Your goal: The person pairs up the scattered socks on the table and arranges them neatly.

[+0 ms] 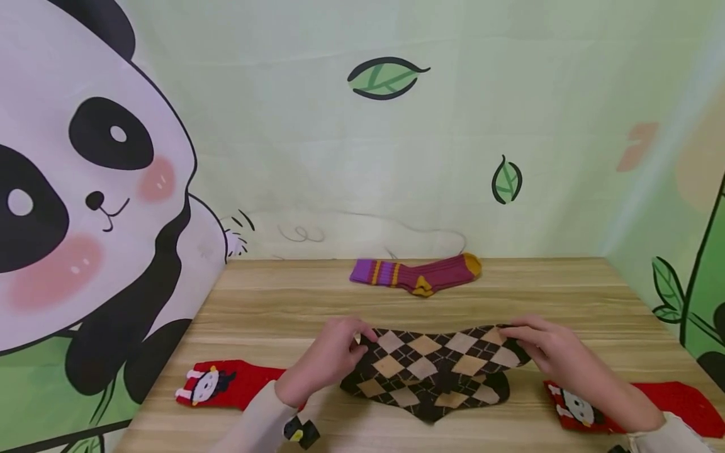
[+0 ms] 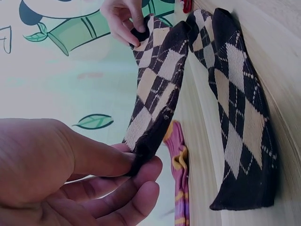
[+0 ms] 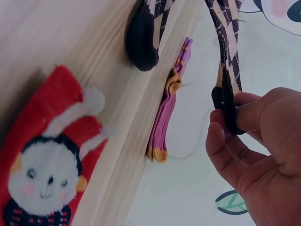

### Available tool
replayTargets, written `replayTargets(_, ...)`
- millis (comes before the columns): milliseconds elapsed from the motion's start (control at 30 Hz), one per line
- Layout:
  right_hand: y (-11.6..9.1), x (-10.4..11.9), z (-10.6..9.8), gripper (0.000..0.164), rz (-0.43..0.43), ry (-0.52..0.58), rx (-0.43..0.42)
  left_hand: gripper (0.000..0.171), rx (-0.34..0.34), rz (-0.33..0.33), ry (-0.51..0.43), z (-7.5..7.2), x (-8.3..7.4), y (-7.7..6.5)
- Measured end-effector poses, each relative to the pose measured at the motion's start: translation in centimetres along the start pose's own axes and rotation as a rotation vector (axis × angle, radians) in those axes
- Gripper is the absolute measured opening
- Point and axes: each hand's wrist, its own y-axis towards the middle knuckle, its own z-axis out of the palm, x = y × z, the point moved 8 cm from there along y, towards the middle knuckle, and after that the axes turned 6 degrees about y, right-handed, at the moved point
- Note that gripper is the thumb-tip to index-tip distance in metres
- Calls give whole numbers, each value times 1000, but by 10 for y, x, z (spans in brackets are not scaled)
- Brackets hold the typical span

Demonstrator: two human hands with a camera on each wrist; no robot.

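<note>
Argyle sock [image 1: 438, 352] in black, tan and pale grey, stretched sideways between a person's two hands above the middle of a wood-grain worktop [image 1: 283, 302]. The left hand [image 1: 337, 349] pinches one black end between thumb and fingers; the right hand [image 1: 544, 346] pinches the other end the same way. Just below lies a matching argyle sock [image 1: 416, 396], its heel pointing toward the person; whether the two socks touch is hard to tell. A red sock [image 1: 243, 384] with a white cartoon face lies to the left, partly behind the left forearm, and a similar red one [image 1: 680, 402] lies to the right, partly behind the right forearm. Farther back, a purple-and-mustard striped sock [image 1: 408, 277] lies near a pale green backdrop [image 1: 283, 126] printed with a large panda [image 1: 130, 207] and leaves.
</note>
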Motion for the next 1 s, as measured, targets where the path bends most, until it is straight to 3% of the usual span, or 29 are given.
replayTargets(333,-2,3,10,48,20,17,30,22,21,-27,-4,-2,5,-4)
replayTargets(633,-2,7,12,46,-5,-1,19,22,14,-8,10,-3,3,-5)
replayTargets(1000,-5,9,22,48,-5,28,44,22,38,-28,16,3,16,-9)
